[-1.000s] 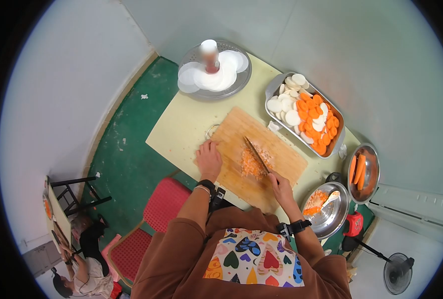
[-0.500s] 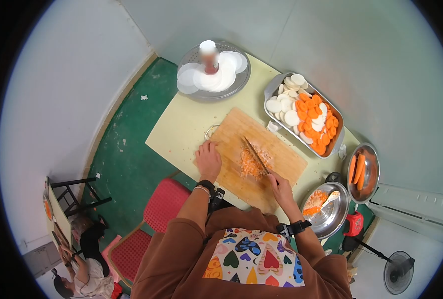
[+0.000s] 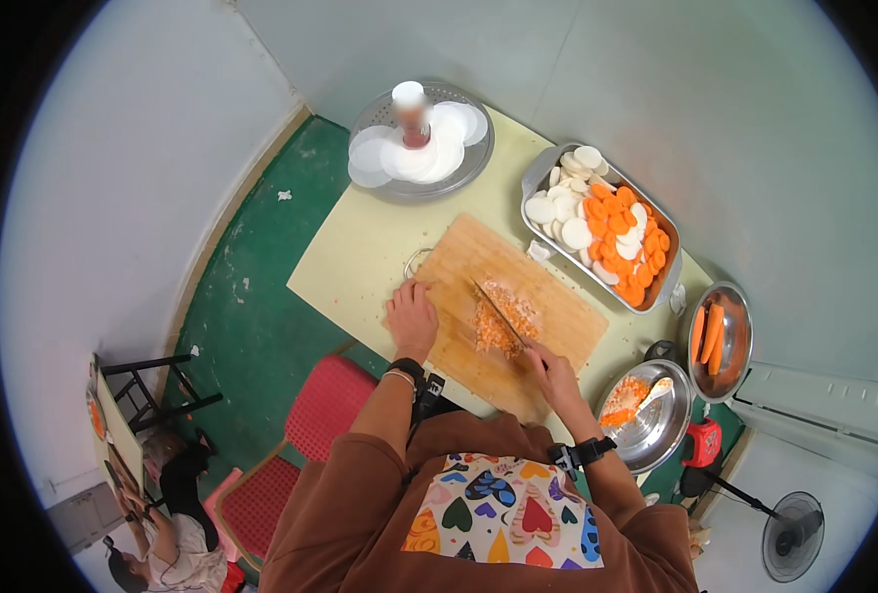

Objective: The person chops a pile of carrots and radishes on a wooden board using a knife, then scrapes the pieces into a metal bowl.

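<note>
A wooden cutting board (image 3: pixel 439 351) lies at an angle on the table, with finely chopped orange and pale bits (image 3: pixel 498 336) heaped in its middle. My right hand (image 3: pixel 551 378) is closed around the handle of a knife (image 3: pixel 498 310). The blade lies across the chopped heap, its tip pointing away and to the left. At the board's left edge my left hand (image 3: pixel 412 321) rests with its fingers laid over the wood, just below the metal ring (image 3: pixel 417 261) on the board's corner. It holds no loose object.
A deep tray (image 3: pixel 535 178) of sliced white and orange vegetables stands behind the board. To the right are a bowl (image 3: pixel 739 341) with carrots and a pan (image 3: pixel 656 442) of chopped bits. White discs and a bottle (image 3: pixel 415 128) sit on a round grey tray (image 3: pixel 389 193). Another person (image 3: pixel 182 544) works lower left.
The knife blade has shifted slightly to the left over the chopped bits, together with my right hand. My left hand stays at the board's edge.
</note>
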Motion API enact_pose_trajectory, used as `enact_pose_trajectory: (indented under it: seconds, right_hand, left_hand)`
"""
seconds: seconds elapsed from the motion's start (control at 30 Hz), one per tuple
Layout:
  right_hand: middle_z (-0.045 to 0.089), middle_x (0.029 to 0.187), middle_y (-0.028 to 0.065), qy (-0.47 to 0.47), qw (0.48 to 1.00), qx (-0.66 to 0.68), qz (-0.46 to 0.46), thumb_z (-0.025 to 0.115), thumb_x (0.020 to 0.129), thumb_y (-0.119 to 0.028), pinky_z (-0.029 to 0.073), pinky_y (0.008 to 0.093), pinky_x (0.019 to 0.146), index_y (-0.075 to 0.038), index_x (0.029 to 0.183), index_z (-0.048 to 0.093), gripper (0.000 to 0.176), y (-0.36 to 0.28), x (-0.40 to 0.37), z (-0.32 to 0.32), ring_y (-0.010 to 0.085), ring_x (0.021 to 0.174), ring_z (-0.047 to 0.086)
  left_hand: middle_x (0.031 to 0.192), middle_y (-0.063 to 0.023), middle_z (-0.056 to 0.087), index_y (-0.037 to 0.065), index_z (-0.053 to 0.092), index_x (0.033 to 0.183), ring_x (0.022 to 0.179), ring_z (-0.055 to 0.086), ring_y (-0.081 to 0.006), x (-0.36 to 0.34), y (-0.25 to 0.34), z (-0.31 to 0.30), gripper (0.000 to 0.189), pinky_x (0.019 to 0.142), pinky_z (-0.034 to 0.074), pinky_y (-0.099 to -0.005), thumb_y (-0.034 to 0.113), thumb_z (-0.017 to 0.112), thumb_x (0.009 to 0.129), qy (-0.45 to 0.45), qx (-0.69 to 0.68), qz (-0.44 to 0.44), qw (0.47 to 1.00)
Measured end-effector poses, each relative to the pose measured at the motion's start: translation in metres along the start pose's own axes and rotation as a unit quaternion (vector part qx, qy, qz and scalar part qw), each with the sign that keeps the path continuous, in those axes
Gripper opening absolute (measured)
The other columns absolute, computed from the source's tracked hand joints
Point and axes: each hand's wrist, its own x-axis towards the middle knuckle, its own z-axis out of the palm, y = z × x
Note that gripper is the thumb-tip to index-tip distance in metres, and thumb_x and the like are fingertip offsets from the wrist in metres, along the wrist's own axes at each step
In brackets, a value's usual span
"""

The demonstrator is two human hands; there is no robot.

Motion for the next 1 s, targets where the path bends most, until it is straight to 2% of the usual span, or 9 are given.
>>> enact_pose_trajectory:
  seconds: [0.27,0.33,0.37,0.43,0.57,0.73,0.83,1.0]
  right_hand:
    - [0.067,0.088,0.0239,0.006,1.0,-0.003,-0.024,0.051,0.099,-0.032,0.051,0.0442,0.072,-0.012,0.123,0.064,0.034,-0.003,0.001,-0.001,0.0414,0.08,0.064]
    - [0.067,0.105,0.0231,-0.031,0.999,-0.026,0.029,0.052,0.099,-0.026,0.052,0.0384,0.08,-0.006,0.121,0.064,0.032,-0.011,0.0,-0.005,0.0391,0.093,0.065]
    - [0.067,0.105,0.0231,-0.03,0.999,-0.026,0.029,0.052,0.099,-0.026,0.052,0.0384,0.08,-0.006,0.121,0.064,0.032,-0.008,0.0,-0.005,0.0391,0.093,0.065]
    - [0.066,0.086,0.025,-0.011,0.999,-0.034,0.005,0.051,0.099,-0.033,0.05,0.0445,0.07,-0.013,0.124,0.064,0.034,-0.001,0.0,-0.002,0.0418,0.079,0.064]
    - [0.065,0.084,0.0254,-0.004,1.0,-0.008,0.023,0.051,0.099,-0.032,0.05,0.045,0.07,-0.014,0.124,0.063,0.034,0.0,-0.002,-0.001,0.0416,0.078,0.064]
    - [0.065,0.085,0.0253,0.03,0.999,0.027,-0.006,0.052,0.099,-0.031,0.05,0.0446,0.069,-0.014,0.124,0.063,0.033,0.003,-0.002,0.001,0.0411,0.077,0.064]
    - [0.066,0.088,0.0246,0.015,1.0,-0.017,0.001,0.052,0.099,-0.03,0.05,0.0436,0.07,-0.013,0.124,0.063,0.033,0.007,-0.001,0.0,0.0408,0.078,0.064]
    - [0.066,0.089,0.0243,0.03,1.0,-0.003,-0.002,0.052,0.099,-0.03,0.05,0.0429,0.069,-0.012,0.122,0.064,0.032,0.004,0.0,-0.001,0.0406,0.078,0.065]
  left_hand:
    - [0.118,-0.0067,0.052,0.014,0.056,0.111,0.11,0.048,-0.0255,0.0,-0.001,0.001,0.032,0.089,0.036,-0.0405,0.011,0.058,0.08,0.004,-0.006,0.004,1.0]
    - [0.114,-0.0078,0.052,0.013,0.056,0.108,0.108,0.049,-0.0275,-0.001,0.0,0.001,0.031,0.087,0.036,-0.0418,0.008,0.056,0.078,0.019,-0.013,0.011,1.0]
    - [0.114,-0.0078,0.052,0.013,0.056,0.108,0.108,0.049,-0.0275,-0.001,0.001,0.0,0.031,0.087,0.036,-0.0418,0.008,0.056,0.078,0.019,-0.013,0.011,1.0]
    - [0.114,-0.0077,0.052,0.013,0.056,0.109,0.108,0.049,-0.0274,0.0,0.001,-0.001,0.031,0.087,0.036,-0.0419,0.009,0.057,0.078,0.011,-0.019,0.004,1.0]
    - [0.118,-0.0067,0.052,0.014,0.056,0.11,0.11,0.048,-0.0256,-0.001,0.002,-0.002,0.031,0.089,0.036,-0.0403,0.011,0.058,0.08,-0.012,-0.004,-0.006,1.0]
    - [0.115,-0.0078,0.052,0.013,0.056,0.109,0.108,0.048,-0.0272,0.0,0.002,-0.002,0.031,0.087,0.036,-0.0416,0.009,0.057,0.078,0.014,-0.022,0.005,1.0]
    - [0.115,-0.008,0.052,0.013,0.056,0.109,0.109,0.048,-0.0273,0.0,0.002,-0.002,0.031,0.087,0.036,-0.0416,0.009,0.057,0.078,0.01,-0.011,0.005,1.0]
    - [0.115,-0.0084,0.052,0.013,0.056,0.109,0.109,0.048,-0.0275,0.001,0.001,-0.002,0.031,0.087,0.036,-0.0417,0.009,0.056,0.078,0.013,-0.012,0.006,1.0]
